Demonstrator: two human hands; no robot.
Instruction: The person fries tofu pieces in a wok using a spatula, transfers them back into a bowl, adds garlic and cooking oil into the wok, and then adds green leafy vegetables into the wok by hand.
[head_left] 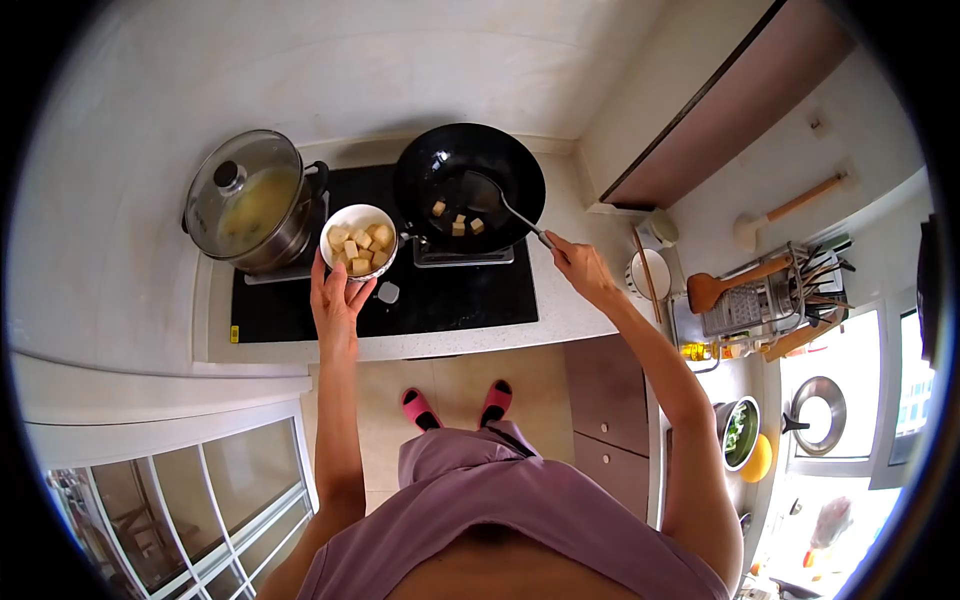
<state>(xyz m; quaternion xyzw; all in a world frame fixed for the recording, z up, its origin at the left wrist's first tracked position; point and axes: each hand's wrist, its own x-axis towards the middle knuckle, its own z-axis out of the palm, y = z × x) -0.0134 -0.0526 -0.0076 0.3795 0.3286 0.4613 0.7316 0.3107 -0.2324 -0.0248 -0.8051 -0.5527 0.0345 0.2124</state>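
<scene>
My left hand is closed on a white bowl and holds it over the stove, left of the wok. Pale, browned cubes that look like tofu fill the bowl. In my right hand is the handle of a metal spatula. Its head rests inside the black wok, where it blends with the dark surface. Several similar cubes lie in the wok near the spatula head.
A lidded pot with yellowish contents stands on the left of the black cooktop. At right are a small bowl with chopsticks, a utensil rack and a bowl of chopped greens. A cabinet overhangs the right side.
</scene>
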